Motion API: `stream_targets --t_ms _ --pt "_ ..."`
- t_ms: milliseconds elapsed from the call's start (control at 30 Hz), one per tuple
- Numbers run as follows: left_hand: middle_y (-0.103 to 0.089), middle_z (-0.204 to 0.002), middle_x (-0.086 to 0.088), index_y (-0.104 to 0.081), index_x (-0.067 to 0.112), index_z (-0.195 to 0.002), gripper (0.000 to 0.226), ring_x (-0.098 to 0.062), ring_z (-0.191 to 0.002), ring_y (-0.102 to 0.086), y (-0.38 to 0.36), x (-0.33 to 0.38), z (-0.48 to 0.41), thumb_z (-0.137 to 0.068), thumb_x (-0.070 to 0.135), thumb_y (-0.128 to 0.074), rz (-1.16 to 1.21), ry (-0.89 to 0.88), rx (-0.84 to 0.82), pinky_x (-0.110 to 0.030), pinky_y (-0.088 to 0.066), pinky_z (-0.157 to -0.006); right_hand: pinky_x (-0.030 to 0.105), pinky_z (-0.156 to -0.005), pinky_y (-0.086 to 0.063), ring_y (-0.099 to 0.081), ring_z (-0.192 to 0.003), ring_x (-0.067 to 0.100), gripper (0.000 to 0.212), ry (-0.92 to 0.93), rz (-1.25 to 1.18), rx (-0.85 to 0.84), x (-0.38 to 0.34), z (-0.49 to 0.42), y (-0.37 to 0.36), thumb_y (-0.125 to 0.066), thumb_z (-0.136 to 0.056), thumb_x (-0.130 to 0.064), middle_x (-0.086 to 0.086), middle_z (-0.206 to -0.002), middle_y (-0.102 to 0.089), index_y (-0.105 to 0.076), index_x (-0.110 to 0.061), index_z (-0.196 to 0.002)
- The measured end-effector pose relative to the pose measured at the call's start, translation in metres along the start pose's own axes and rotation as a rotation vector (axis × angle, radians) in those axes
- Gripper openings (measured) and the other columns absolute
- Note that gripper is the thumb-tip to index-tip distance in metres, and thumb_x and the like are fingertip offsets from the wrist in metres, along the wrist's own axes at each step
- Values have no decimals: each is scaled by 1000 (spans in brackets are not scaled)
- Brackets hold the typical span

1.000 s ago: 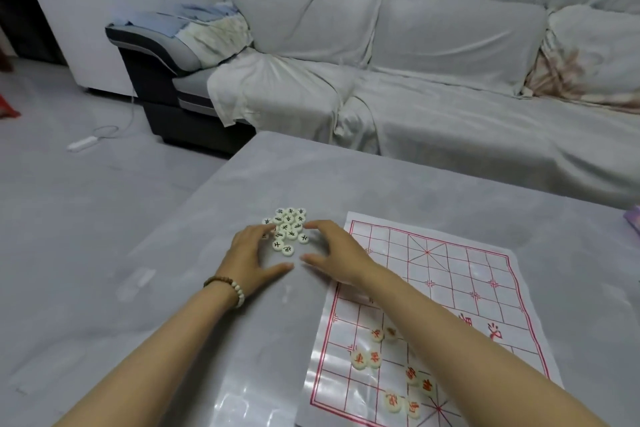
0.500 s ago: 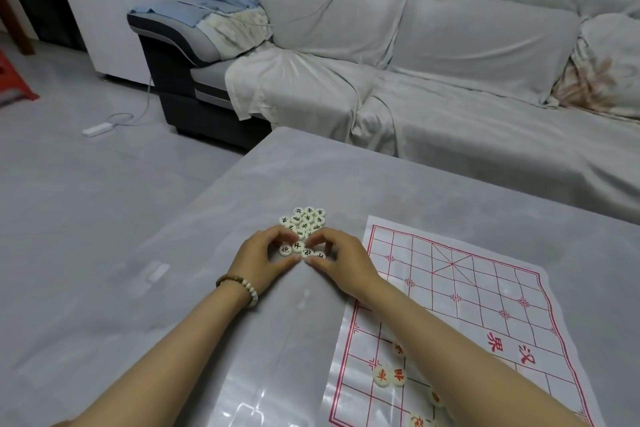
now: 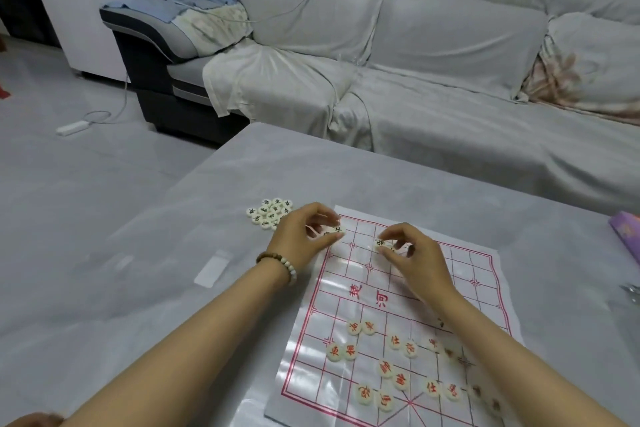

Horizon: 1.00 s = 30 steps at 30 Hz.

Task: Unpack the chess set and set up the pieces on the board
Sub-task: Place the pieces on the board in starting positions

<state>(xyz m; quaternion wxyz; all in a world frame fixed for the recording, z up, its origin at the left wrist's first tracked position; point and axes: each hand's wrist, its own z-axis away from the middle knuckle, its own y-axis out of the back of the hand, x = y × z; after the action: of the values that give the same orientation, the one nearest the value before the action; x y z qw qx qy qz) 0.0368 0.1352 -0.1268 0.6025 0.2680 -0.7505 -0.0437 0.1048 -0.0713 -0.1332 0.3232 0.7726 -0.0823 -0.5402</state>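
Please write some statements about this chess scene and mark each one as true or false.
1. The left hand pinches a round cream chess piece with a black character above the far left corner of the white plastic board with the red grid. True.
2. The right hand holds nothing. False: it pinches another cream piece.
3. The pile of black-character pieces lies on the board. False: it lies on the grey table, left of the board.
4. Cream pieces with red characters lie scattered on the board's near half. True.
5. The bead bracelet is on the right wrist. False: it is on the left wrist.
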Motion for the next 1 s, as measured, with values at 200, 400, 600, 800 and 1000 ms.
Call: stream_targets --t_ms 200,400,600,800,1000 --pt "-69 -91 9 -62 24 -91 23 -11 -86 -62 -87 19 -15 -74 19 -77 -65 73 -144 -23 -52 -76 13 -68 -39 -56 -84 3 15 -113 36 98 39 22 44 -72 -81 -18 -18 -90 -65 -64 -28 -89" --pt "-64 -104 9 -61 25 -105 30 -8 -95 -58 -111 16 -6 -78 26 -73 -242 92 -238 -23 -49 -86 12 -79 -43 -54 -91 3 22 -149 87 27 48 28 43 -72 -82 -22 -12 -101 -62 -62 -25 -101" --pt "-57 -122 3 -58 22 -118 38 -14 -116 -48 -41 1 -7 -83 35 -66 -394 18 -134 -27 -36 -97 28 -99 -37 -50 -109 8 28 -10 190 -11 21 18 26 -67 -85 -26 -13 -119 -57 -59 -29 -111" --pt "-46 -134 -12 -41 8 -134 66 -31 -124 -38 47 -55 0 -80 38 -68 -556 177 176 -39 -31 -105 32 -106 -35 -46 -120 10 36 134 150 -175 -26 -10 -44 -65 -87 -25 -9 -129 -52 -55 -25 -120" --pt "-35 -146 -9 -31 12 -141 85 -25 -135 -29 71 -84 2 -76 54 -66 -572 229 135 -34 -23 -112 18 -102 -25 -39 -131 16 54 205 159 -346 -54 -44 -106 -65 -85 -21 -1 -144 -40 -44 -18 -135"
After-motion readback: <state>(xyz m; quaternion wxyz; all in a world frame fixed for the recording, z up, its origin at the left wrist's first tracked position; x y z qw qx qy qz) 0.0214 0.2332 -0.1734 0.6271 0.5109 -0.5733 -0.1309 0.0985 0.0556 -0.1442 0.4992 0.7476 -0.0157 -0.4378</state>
